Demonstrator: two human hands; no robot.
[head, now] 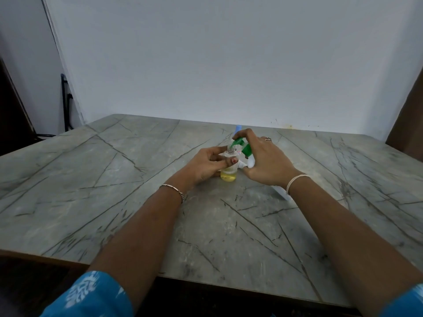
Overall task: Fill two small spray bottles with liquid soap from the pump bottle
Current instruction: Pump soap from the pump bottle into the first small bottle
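Clear spray bottle [229,173] in left hand [206,164], green pump [239,143] in right hand [265,161]

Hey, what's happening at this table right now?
A person is filling a small bottle from a pump bottle. The left hand holds the small bottle upright on the table, its neck open. The right hand holds the tilted pump bottle, fingers on its green pump head, with the spout right over that neck. Yellow liquid fills only the bottom part. A blue thing stands behind the hands, mostly hidden.

Pump bottle [247,150] over open spray bottle [228,173]
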